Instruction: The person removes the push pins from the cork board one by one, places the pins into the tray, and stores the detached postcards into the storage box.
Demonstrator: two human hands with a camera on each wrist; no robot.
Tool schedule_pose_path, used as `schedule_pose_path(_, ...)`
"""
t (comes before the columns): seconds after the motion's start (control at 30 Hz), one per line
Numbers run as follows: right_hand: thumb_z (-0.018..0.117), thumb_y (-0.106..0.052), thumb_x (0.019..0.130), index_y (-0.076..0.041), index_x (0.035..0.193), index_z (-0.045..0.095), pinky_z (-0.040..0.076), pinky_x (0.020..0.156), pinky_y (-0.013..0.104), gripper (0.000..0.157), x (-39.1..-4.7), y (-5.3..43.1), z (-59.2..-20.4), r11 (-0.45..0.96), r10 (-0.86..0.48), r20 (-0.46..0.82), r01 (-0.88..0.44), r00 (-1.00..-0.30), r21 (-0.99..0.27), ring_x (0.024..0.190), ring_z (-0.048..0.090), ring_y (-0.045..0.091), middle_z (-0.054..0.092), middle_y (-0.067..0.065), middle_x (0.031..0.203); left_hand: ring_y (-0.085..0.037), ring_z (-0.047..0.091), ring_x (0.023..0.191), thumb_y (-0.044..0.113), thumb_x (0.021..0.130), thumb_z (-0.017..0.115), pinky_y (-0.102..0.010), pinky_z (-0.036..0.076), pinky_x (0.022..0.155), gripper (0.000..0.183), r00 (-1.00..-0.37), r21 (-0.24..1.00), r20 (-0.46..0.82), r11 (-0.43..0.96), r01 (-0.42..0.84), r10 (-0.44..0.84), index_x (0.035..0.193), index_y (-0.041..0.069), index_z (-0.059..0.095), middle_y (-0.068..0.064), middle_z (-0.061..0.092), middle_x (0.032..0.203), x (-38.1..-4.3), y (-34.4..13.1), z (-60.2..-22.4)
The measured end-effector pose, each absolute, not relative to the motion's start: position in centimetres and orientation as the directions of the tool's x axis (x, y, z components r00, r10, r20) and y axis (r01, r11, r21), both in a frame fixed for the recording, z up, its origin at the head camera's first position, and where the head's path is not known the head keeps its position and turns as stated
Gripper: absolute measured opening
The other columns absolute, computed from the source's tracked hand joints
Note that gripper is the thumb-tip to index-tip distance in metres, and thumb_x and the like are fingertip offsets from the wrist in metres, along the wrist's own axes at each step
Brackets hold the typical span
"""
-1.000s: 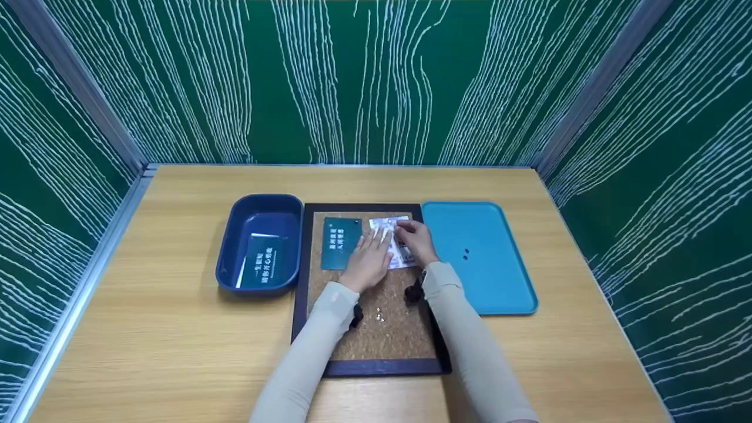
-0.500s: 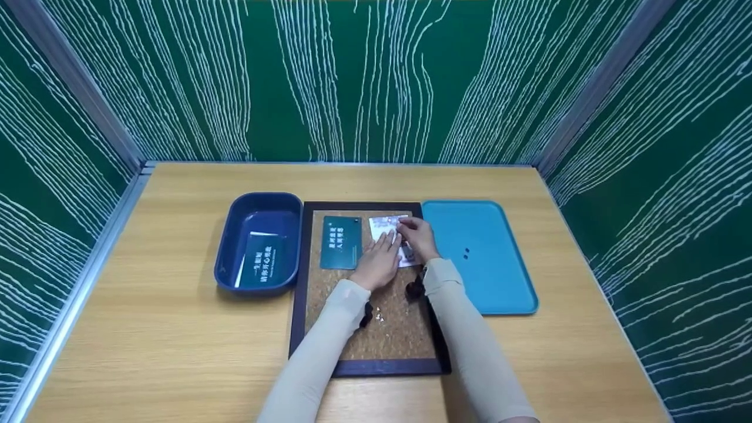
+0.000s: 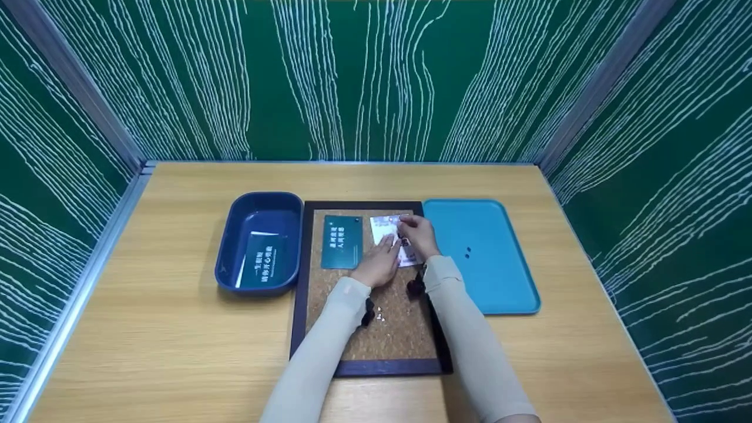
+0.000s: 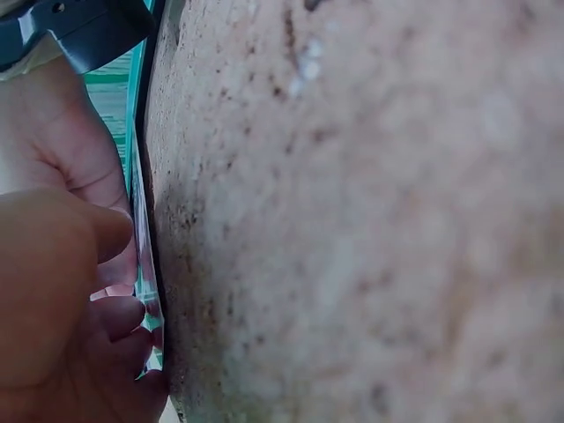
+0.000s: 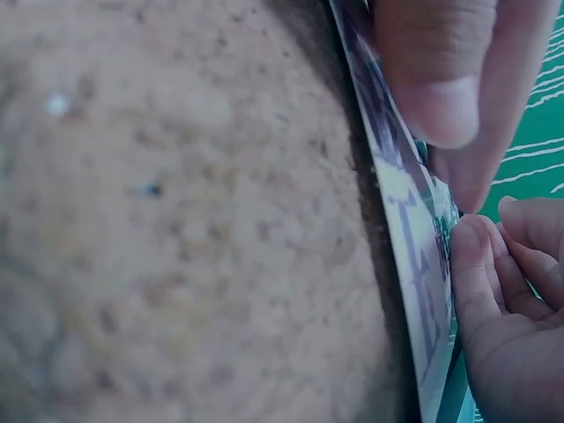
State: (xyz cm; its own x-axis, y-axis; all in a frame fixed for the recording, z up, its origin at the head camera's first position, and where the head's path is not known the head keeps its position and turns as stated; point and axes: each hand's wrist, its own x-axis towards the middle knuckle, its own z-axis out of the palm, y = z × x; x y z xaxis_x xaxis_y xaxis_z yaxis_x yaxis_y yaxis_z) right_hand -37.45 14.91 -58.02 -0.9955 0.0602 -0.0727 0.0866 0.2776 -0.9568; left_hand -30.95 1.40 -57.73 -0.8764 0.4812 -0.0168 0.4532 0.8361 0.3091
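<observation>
My left hand (image 3: 377, 265) lies over the lower part of a white and purple printed card (image 3: 383, 225), its fingers extended and pressing the card onto a cork board (image 3: 352, 343). At the card's right side, my right hand (image 3: 419, 236) pinches a small dark push pin (image 5: 424, 153) between thumb and finger. The pin is mostly hidden by the fingers. In the right wrist view, both hands' fingertips come close together over the card. Left of it, a green card (image 3: 341, 249) with white characters lies on the cork, with a small dark pin (image 3: 357, 221) at its upper right corner.
A deep blue bin (image 3: 226, 258) holding another green card (image 3: 267, 261) stands left of the board. On the right, a flat light-blue tray (image 3: 499, 264) carries small dark pins (image 3: 467, 252). Small shiny bits (image 3: 379, 314) lie on the lower cork.
My left hand has slid right across the card, closer to the right hand, uncovering the green card's edge. My right hand stays almost in place at the card's right side.
</observation>
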Motion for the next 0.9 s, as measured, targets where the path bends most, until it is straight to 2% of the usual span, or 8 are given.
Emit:
schedule_pose_path(0.33,0.058,-0.008,0.094,0.005,0.118,0.065,0.054,0.090,0.038,0.028,-37.7,14.9,-57.8,0.359,0.054,-0.066,0.082,-0.996,-0.930,0.103,0.065,0.033,0.066,0.024,0.114,-0.031,0.023,0.147,0.021,0.104,0.038,-0.042,0.026,0.119,0.048,-0.869,0.310,-0.074,0.839,0.446,0.489,0.147,0.003,0.036,-0.018,0.025,0.157,-30.8,1.2,-57.2)
schedule_pose_path(0.9,0.057,-0.008,0.094,0.003,0.110,0.069,0.052,0.091,0.041,0.023,-39.1,14.0,-58.1,0.522,0.022,-0.014,0.024,-1.000,-0.853,0.105,0.063,0.033,0.067,0.023,0.112,-0.032,0.026,0.145,0.019,0.103,0.039,-0.042,0.029,0.117,0.046,-0.868,0.310,-0.048,0.833,0.457,0.494,0.145,0.000,0.039,-0.019,0.028,0.156,-30.9,1.2,-57.3)
